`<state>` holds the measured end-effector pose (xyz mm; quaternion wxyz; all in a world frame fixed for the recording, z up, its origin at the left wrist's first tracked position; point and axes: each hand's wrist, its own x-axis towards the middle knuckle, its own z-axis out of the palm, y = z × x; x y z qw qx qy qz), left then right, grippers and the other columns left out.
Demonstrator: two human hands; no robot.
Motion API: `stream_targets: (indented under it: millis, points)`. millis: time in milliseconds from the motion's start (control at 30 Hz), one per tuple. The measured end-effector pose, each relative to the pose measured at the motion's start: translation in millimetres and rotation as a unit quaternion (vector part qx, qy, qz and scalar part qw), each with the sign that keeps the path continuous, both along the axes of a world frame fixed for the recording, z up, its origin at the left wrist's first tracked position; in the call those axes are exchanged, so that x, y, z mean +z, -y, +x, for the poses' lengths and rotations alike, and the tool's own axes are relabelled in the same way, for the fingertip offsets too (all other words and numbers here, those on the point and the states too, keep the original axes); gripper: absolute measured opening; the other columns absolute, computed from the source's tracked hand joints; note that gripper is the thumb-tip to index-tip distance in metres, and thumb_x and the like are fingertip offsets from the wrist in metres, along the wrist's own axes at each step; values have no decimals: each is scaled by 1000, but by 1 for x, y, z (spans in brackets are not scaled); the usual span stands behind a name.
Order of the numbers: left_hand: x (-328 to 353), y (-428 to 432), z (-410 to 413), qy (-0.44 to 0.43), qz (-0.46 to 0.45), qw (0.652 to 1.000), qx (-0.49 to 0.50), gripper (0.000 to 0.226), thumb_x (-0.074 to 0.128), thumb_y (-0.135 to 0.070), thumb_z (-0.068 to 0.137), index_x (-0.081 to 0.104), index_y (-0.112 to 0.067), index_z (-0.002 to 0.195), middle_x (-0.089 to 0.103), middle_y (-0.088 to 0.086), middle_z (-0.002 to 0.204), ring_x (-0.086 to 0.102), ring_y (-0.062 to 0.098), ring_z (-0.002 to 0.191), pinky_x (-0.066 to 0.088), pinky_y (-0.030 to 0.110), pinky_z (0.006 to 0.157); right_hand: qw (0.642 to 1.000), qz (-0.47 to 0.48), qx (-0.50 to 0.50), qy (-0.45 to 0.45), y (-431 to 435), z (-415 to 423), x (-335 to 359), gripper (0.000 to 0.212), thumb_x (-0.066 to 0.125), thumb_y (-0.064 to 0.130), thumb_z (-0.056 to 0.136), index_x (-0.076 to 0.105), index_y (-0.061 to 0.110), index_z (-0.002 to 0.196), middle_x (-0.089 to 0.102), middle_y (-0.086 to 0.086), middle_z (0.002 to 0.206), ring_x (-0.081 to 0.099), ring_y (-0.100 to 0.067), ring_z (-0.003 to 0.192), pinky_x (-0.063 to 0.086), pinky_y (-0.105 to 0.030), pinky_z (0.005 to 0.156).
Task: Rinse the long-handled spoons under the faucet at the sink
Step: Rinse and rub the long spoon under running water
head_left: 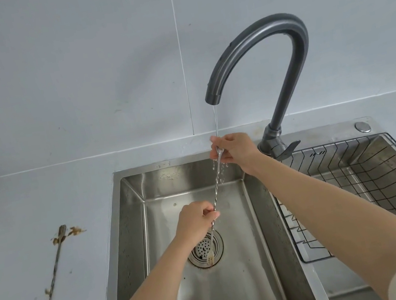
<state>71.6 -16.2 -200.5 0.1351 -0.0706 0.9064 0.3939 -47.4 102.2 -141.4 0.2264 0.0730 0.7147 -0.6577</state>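
A twisted spoon (215,194) is pinched by both hands, right hand (234,152) under the faucet (266,63), left hand (196,220) lower; wet metal could be dropped.

Left basin: the steel sink basin (242,274) is bare along its floor apart from the round perforated drain strainer (205,247); open room at its left and near walls.
Mid-basin: a long twisted-stem metal bar spoon with a fork end (217,195) slants from under the spout down to the drain, barring the middle.
Above: the dark grey gooseneck faucet (281,61) arches over the back right corner; a thin water stream (216,120) drops from it.
Right basin: filled by a black wire drying basket (373,187), its inside open.
Desk left: the pale grey desk (28,200) carries a second soiled long-handled spoon (52,289) lying lengthwise with brown scraps; free surface behind it.
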Motion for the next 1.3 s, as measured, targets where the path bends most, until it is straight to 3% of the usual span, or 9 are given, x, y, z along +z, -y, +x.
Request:
stream_targets:
  millis: [133,300,400,467,667,800,900,1133,1300]
  points:
    - [3,0,-6,-4,4,1000,-11,17,57,-18,86,65,-6,77,59,2,65,58,17,67,49,29,77,999,30,8,-20,2,0,-1,37,50,34,93,58,9,66,64,2,46,63,-7,46,53,-17,51]
    - [6,1,-13,-7,5,1000,-13,15,56,-16,87,59,-15,72,56,-5,59,57,14,63,49,29,78,998,-44,39,-3,2,0,2,22,43,15,97,55,11,79,65,-5,76,66,-8,47,57,-23,57]
    - [5,2,-12,-3,1,1000,-11,15,57,-16,86,58,-14,71,59,1,64,59,16,65,51,32,80,997,-58,52,4,1,0,1,16,46,4,94,56,9,83,64,-7,79,67,-8,49,58,-22,57]
    - [5,2,-11,-6,5,1000,-5,14,57,-15,86,59,-13,72,60,3,68,59,16,66,51,34,82,998,-26,50,-5,2,1,1,14,50,8,93,57,7,82,63,-7,72,66,-6,46,56,-21,54]
    - [7,1,-13,-25,15,999,12,19,59,-16,85,67,2,83,64,9,73,61,19,71,52,38,84,1000,11,7,-4,8,5,-3,40,42,29,97,55,7,67,62,-7,56,62,-10,39,54,-20,44]
    - [7,1,-12,-24,21,999,6,19,58,-15,86,66,0,80,63,6,71,60,18,66,53,36,82,999,-39,34,-10,8,8,-5,18,49,-1,92,53,6,75,60,-11,70,64,-5,43,57,-18,51]
    - [8,3,-13,-25,13,1000,2,16,58,-15,86,63,-6,74,62,6,68,58,13,60,52,34,81,997,-45,55,-18,6,7,-2,19,55,-13,84,54,5,77,61,-11,72,65,-5,47,58,-18,56]
    - [17,4,-24,-47,28,998,20,19,61,-16,85,66,1,82,56,-2,59,57,17,61,50,32,74,996,41,70,-26,11,7,0,34,40,19,98,51,7,69,61,-11,64,63,-7,42,55,-22,49]
    - [17,2,-28,-47,18,999,6,16,60,-16,85,66,-2,77,52,-8,53,52,8,52,50,31,73,997,2,71,-39,4,5,2,19,52,1,91,54,7,73,62,-10,70,65,-4,46,56,-16,52]
